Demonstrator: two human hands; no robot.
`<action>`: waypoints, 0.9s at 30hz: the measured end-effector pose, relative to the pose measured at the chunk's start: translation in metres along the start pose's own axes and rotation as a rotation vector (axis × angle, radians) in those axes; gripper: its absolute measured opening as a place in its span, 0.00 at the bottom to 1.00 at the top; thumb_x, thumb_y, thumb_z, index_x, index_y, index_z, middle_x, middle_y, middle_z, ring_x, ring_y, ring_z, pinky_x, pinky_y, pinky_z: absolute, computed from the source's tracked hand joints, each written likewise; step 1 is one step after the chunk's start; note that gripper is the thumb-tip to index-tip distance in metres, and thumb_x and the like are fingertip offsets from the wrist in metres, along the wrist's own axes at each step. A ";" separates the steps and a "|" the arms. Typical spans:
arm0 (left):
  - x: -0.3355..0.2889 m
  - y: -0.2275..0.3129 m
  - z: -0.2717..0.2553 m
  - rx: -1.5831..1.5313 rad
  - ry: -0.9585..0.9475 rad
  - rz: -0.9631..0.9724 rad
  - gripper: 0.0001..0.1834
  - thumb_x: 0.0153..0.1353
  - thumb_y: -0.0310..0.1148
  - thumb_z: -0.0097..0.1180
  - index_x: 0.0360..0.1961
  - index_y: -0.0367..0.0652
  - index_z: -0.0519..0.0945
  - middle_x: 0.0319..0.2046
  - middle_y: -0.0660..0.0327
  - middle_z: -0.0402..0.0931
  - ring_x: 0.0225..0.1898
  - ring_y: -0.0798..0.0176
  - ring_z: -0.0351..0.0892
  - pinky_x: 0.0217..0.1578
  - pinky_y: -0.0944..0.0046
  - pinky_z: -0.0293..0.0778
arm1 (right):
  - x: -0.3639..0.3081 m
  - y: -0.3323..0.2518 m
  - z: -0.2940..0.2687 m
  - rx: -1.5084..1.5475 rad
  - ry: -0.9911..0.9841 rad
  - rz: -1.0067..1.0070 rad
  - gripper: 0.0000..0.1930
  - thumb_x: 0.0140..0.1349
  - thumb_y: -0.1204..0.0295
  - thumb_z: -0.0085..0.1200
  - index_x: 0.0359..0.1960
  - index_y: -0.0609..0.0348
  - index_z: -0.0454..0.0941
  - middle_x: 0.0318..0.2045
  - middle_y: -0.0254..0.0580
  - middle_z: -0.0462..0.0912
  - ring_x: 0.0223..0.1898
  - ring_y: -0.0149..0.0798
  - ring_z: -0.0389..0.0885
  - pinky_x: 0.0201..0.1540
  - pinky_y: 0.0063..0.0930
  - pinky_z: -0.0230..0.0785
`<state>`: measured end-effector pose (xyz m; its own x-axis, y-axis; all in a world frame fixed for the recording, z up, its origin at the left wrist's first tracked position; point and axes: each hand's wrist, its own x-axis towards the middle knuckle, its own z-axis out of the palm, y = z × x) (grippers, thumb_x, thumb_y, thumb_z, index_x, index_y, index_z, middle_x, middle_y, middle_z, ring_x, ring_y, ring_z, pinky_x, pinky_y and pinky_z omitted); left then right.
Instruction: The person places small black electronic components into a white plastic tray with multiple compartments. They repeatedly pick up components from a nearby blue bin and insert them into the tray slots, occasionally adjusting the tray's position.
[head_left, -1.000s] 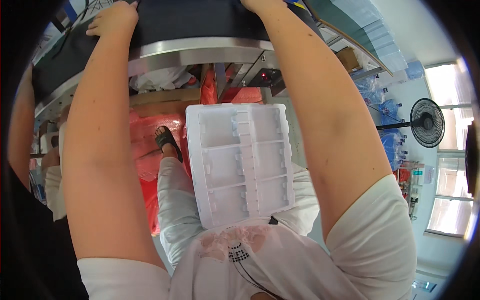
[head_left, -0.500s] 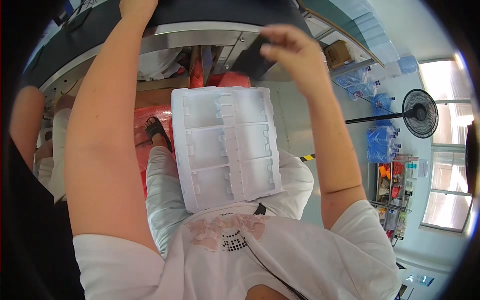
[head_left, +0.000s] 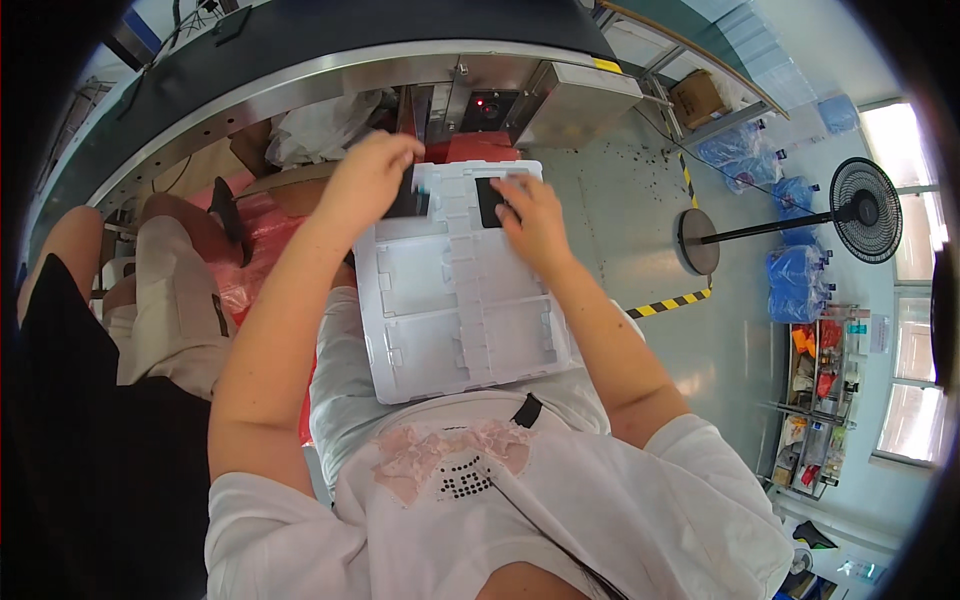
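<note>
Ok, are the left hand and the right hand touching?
Apart: the head view shows part of the white six-compartment tray in the gap between the left hand and the right hand.

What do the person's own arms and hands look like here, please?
The left hand and right hand are bare, without gloves, and the left forearm and right forearm are uncovered. The left sleeve and right sleeve are short, white and loose, ending above the elbows; they belong to a white shirt. Fine details of the fingers are too blurred to tell.
</note>
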<state>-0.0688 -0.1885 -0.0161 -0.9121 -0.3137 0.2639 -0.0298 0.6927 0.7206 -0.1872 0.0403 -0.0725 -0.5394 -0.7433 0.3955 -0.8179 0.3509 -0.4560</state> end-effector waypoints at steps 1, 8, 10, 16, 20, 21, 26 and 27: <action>-0.004 -0.009 0.010 0.032 -0.050 -0.025 0.09 0.61 0.28 0.51 0.40 0.40 0.80 0.34 0.54 0.75 0.40 0.52 0.75 0.43 0.59 0.70 | -0.017 0.004 0.011 -0.002 -0.025 -0.024 0.16 0.55 0.74 0.55 0.48 0.57 0.78 0.49 0.48 0.74 0.54 0.51 0.69 0.55 0.48 0.61; -0.046 -0.036 0.068 0.493 0.328 0.162 0.14 0.58 0.33 0.57 0.44 0.41 0.79 0.51 0.53 0.70 0.52 0.47 0.68 0.52 0.50 0.64 | -0.041 -0.013 0.016 -0.124 0.100 -0.060 0.15 0.54 0.73 0.57 0.45 0.62 0.76 0.48 0.45 0.76 0.53 0.50 0.71 0.56 0.49 0.60; -0.051 -0.040 0.071 0.457 0.277 0.072 0.19 0.57 0.34 0.57 0.49 0.41 0.76 0.55 0.52 0.65 0.58 0.46 0.62 0.59 0.45 0.57 | -0.048 -0.006 0.018 -0.028 0.142 -0.032 0.15 0.54 0.74 0.57 0.44 0.61 0.76 0.47 0.46 0.76 0.52 0.50 0.72 0.56 0.46 0.60; -0.053 -0.032 0.069 0.430 0.287 -0.016 0.20 0.57 0.33 0.56 0.51 0.38 0.74 0.56 0.48 0.63 0.61 0.43 0.59 0.61 0.42 0.54 | -0.033 -0.033 0.002 0.061 0.236 -0.016 0.14 0.53 0.78 0.58 0.43 0.62 0.76 0.42 0.47 0.75 0.45 0.49 0.73 0.50 0.39 0.64; -0.053 -0.033 0.068 0.379 0.358 -0.009 0.20 0.59 0.33 0.55 0.51 0.37 0.72 0.56 0.47 0.62 0.61 0.42 0.58 0.60 0.43 0.55 | 0.042 -0.087 -0.023 0.210 0.335 -0.226 0.14 0.52 0.82 0.57 0.42 0.63 0.76 0.41 0.47 0.75 0.44 0.48 0.72 0.48 0.36 0.64; -0.053 -0.032 0.067 0.330 0.388 -0.017 0.20 0.59 0.33 0.55 0.52 0.37 0.72 0.56 0.47 0.62 0.61 0.42 0.58 0.59 0.43 0.56 | 0.068 -0.100 -0.031 0.226 0.378 -0.315 0.13 0.53 0.80 0.57 0.42 0.63 0.76 0.41 0.47 0.75 0.44 0.48 0.72 0.48 0.36 0.64; -0.043 -0.021 0.037 0.067 0.525 0.132 0.18 0.61 0.33 0.53 0.51 0.37 0.72 0.54 0.48 0.66 0.57 0.42 0.63 0.57 0.47 0.59 | 0.224 -0.113 -0.020 -0.010 0.565 -0.484 0.12 0.57 0.73 0.56 0.44 0.61 0.77 0.40 0.43 0.78 0.41 0.41 0.75 0.43 0.29 0.67; -0.034 -0.012 0.022 0.081 0.571 0.202 0.17 0.61 0.33 0.53 0.50 0.37 0.72 0.52 0.49 0.68 0.55 0.43 0.65 0.56 0.47 0.60 | 0.254 -0.108 -0.011 -0.095 0.504 -0.356 0.15 0.56 0.66 0.58 0.41 0.63 0.78 0.40 0.52 0.79 0.43 0.47 0.76 0.44 0.37 0.69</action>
<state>-0.0465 -0.1718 -0.0479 -0.5406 -0.4538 0.7084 0.0700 0.8149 0.5754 -0.2384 -0.1798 0.0859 -0.2400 -0.4724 0.8481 -0.9665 0.1978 -0.1633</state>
